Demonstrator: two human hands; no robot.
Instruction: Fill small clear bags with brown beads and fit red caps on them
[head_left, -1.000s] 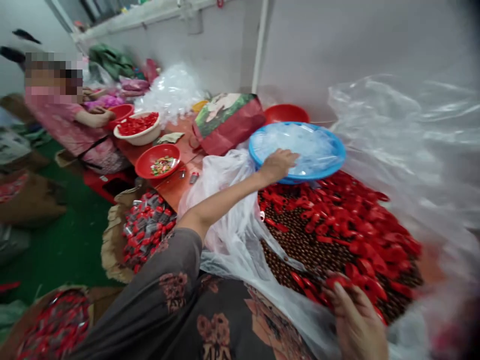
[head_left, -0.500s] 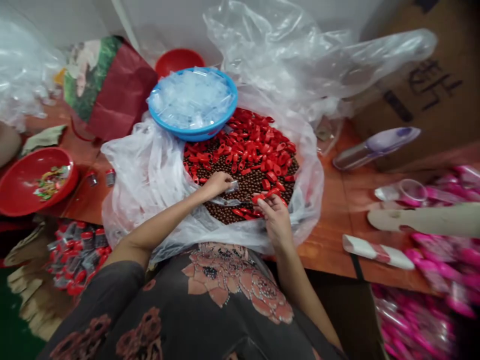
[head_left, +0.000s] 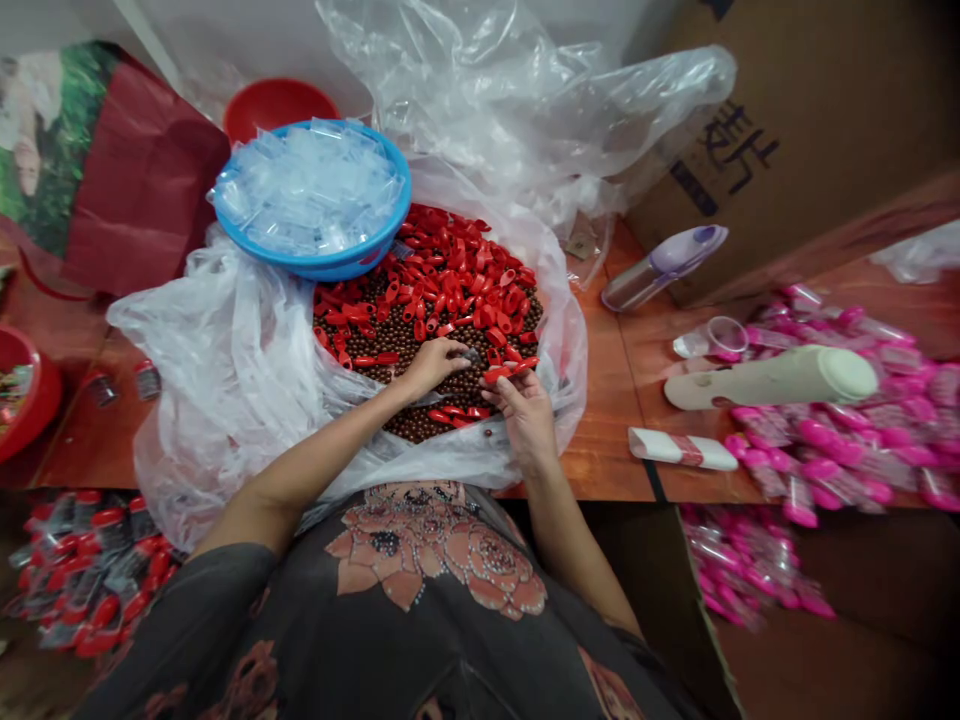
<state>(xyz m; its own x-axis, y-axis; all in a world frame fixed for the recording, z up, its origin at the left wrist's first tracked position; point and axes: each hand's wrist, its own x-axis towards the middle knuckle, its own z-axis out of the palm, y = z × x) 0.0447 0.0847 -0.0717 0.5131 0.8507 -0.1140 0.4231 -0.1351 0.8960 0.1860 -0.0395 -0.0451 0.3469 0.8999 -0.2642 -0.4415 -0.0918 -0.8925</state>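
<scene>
My left hand is closed over a spread of small brown balls. Its fingertips pinch a small clear plastic container that looks dark inside, partly hidden by the fingers. Just to the right, my right hand grips a red plastic cap between thumb and fingers. Many more loose red caps lie heaped on the balls beyond both hands. A white plastic bag surrounds the balls. At its far left edge, a blue basin holds a pile of clear plastic containers.
Pink-capped containers pile up at right, by a pale bottle-shaped object, a white roll and a purple-topped tumbler. A cardboard box stands behind. Red-capped containers lie low at left; a red bowl is above them.
The view has swung right, so everything sits farther left. My left hand's container, clear before, now looks dark. My right hand still holds a red cap.
</scene>
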